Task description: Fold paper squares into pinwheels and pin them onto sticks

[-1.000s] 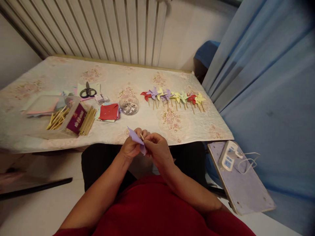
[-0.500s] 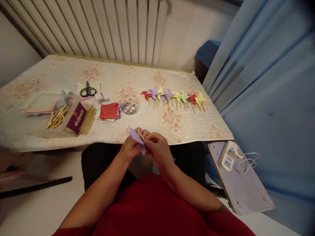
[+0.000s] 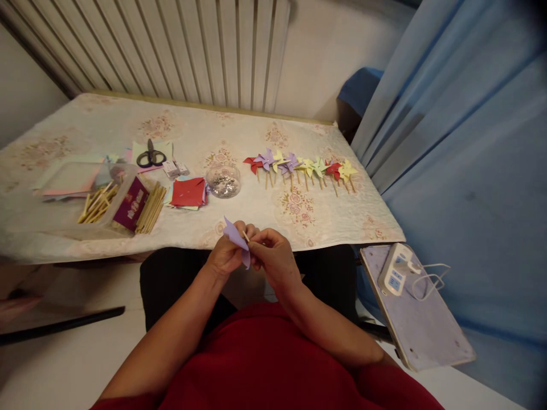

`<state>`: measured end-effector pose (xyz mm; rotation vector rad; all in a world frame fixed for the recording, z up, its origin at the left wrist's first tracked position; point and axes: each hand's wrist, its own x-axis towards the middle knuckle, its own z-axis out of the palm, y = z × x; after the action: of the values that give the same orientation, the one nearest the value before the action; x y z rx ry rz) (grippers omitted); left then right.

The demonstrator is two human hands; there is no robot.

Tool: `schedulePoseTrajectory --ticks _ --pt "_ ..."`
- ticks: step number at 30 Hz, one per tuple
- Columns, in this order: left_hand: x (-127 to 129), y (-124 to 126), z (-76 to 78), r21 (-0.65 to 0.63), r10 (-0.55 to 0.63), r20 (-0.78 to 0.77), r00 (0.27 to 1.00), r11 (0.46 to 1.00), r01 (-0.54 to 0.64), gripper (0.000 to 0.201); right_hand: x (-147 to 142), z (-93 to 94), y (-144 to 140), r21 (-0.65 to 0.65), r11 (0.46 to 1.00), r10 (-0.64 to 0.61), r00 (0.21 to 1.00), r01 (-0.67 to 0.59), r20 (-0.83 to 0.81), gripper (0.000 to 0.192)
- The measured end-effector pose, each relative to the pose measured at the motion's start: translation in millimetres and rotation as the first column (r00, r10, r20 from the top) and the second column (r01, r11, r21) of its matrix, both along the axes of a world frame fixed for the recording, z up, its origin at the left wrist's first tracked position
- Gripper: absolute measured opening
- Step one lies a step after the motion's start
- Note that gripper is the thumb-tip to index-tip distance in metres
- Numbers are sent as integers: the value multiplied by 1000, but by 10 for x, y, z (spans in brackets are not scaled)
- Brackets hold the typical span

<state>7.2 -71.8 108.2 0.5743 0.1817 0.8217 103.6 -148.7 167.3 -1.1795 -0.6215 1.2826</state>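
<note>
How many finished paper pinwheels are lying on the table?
About 8, as far as I can tell: they lie overlapping in one row of finished pinwheels on the table, from a red one at its left end to a yellow one at its right. Overlap may hide more.

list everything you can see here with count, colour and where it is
table: one, pale floral cloth, ahead
finished pinwheels: a row, red, purple, yellow and green, right part of table
glass bowl: one, clear, mid table
paper squares: a stack, red on top, left of bowl
wooden sticks: a bundle, tan, left part of table
scissors: one, black, behind the sticks
power strip: one, white, on a board at right
purple paper piece: one, held in both hands
left hand: pinching the paper
right hand: pinching a stick
</note>
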Motion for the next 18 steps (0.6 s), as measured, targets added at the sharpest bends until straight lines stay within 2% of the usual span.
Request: schedulePoseTrajectory --ticks 18 --pt "-25 30 -23 3 8 -85 996 1000 -8 36 13 -53 5 -2 1000 14 995 -14 101 14"
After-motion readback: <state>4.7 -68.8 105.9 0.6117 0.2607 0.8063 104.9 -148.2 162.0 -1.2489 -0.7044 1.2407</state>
